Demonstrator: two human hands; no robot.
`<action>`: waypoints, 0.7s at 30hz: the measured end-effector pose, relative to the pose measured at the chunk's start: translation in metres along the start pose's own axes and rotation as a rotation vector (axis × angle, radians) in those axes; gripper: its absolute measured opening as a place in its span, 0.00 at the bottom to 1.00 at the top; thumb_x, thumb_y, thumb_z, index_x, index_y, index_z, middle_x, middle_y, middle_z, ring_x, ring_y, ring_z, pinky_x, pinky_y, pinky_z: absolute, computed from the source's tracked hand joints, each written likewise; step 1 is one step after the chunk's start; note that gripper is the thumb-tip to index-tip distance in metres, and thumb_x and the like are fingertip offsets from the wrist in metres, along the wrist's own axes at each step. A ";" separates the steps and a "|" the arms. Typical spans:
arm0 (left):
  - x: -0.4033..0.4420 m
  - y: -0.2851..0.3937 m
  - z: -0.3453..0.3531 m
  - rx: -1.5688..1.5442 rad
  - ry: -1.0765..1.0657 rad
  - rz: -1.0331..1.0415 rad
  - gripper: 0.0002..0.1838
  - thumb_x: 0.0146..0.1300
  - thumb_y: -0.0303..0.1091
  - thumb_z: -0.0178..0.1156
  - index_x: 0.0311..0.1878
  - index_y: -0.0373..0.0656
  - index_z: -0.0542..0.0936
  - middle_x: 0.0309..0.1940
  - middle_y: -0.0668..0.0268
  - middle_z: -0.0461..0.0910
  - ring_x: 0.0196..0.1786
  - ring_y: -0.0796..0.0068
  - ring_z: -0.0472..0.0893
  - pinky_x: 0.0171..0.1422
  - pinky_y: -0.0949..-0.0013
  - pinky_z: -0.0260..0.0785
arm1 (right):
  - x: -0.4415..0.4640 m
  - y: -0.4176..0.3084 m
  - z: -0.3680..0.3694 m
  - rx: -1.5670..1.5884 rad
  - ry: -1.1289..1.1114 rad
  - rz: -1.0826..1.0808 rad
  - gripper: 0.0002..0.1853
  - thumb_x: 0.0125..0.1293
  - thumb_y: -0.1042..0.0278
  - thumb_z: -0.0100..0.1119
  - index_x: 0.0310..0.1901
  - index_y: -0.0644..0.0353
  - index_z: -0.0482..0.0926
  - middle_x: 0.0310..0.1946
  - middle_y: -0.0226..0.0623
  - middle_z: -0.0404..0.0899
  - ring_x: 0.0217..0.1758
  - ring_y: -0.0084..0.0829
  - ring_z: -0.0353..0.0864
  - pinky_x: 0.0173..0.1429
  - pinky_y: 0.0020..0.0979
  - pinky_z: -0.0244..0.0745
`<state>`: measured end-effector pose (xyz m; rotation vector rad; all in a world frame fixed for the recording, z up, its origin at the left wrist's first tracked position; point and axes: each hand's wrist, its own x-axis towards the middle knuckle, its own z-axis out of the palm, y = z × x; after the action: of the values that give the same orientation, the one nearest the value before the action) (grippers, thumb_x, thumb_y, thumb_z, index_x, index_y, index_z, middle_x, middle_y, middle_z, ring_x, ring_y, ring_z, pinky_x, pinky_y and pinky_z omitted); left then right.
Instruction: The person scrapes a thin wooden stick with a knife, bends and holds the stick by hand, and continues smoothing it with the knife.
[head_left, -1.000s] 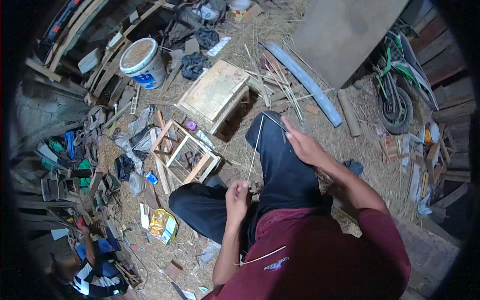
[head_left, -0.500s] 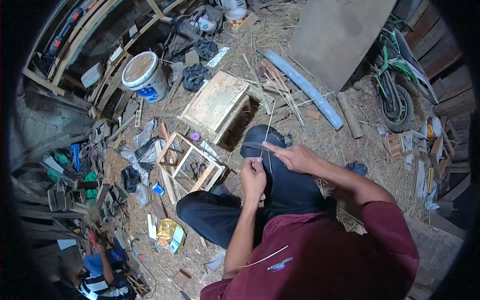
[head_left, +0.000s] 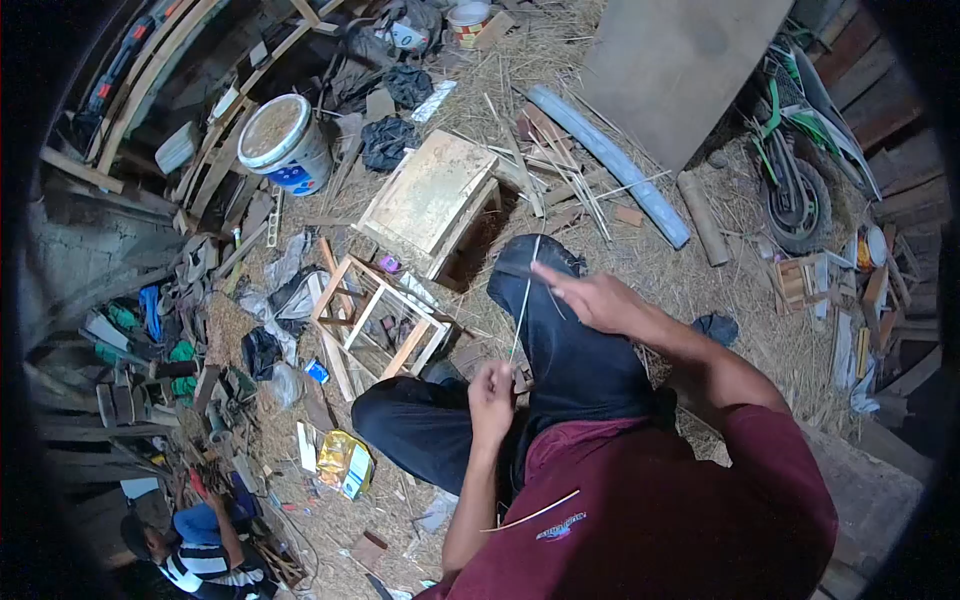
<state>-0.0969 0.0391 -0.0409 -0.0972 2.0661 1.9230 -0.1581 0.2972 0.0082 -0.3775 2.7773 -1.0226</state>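
My left hand (head_left: 491, 398) is closed on the lower end of a thin pale strip, likely bamboo or wood (head_left: 524, 308). The strip runs up over my dark-trousered knee (head_left: 570, 350). My right hand (head_left: 597, 302) grips a knife, its handle hidden in the fingers. The knife's blade (head_left: 513, 269), blurred, points left and lies across the strip near its upper part. A fine shaving curls just below my right hand. Another thin strip (head_left: 540, 508) lies on the front of my maroon shirt.
A low wooden box-like stand (head_left: 430, 195) and a small wooden frame (head_left: 375, 315) are ahead. Beyond are a white bucket (head_left: 290, 145), a blue-grey tube (head_left: 610, 165), a large board (head_left: 680, 70) and a motorbike (head_left: 795, 190). Another person (head_left: 205, 545) sits at lower left.
My left hand has moved down toward my body with the strip, away from the knife. My right hand with the knife stays near the knee, slightly higher and to the right.
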 end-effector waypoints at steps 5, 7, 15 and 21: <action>0.077 0.038 0.042 0.094 -0.024 -0.048 0.13 0.72 0.39 0.55 0.38 0.39 0.79 0.24 0.77 0.71 0.27 0.87 0.65 0.30 0.76 0.55 | -0.008 -0.005 0.012 -0.115 -0.014 -0.149 0.31 0.71 0.62 0.50 0.74 0.29 0.57 0.17 0.46 0.76 0.20 0.48 0.79 0.27 0.48 0.74; 0.083 0.040 0.047 0.034 -0.072 -0.051 0.13 0.72 0.39 0.55 0.38 0.38 0.79 0.24 0.77 0.72 0.27 0.87 0.65 0.30 0.76 0.55 | -0.003 -0.002 0.009 -0.143 -0.016 -0.116 0.31 0.71 0.62 0.50 0.74 0.29 0.57 0.17 0.46 0.76 0.20 0.48 0.79 0.27 0.48 0.75; 0.024 0.037 0.032 -0.010 -0.033 -0.145 0.11 0.74 0.36 0.53 0.39 0.40 0.78 0.22 0.77 0.69 0.25 0.89 0.64 0.28 0.78 0.54 | -0.001 0.007 0.005 -0.140 0.017 -0.053 0.31 0.72 0.61 0.48 0.74 0.32 0.55 0.18 0.48 0.77 0.20 0.48 0.80 0.27 0.49 0.76; -0.041 0.023 -0.019 -0.071 -0.057 -0.248 0.11 0.74 0.36 0.52 0.37 0.41 0.77 0.20 0.79 0.66 0.22 0.89 0.61 0.27 0.79 0.52 | 0.012 0.031 0.001 0.022 0.112 0.192 0.27 0.75 0.61 0.44 0.74 0.40 0.58 0.16 0.48 0.76 0.18 0.47 0.79 0.23 0.46 0.73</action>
<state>-0.0678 0.0157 -0.0072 -0.2968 1.8522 1.8250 -0.1750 0.3157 -0.0134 -0.0504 2.8285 -1.0566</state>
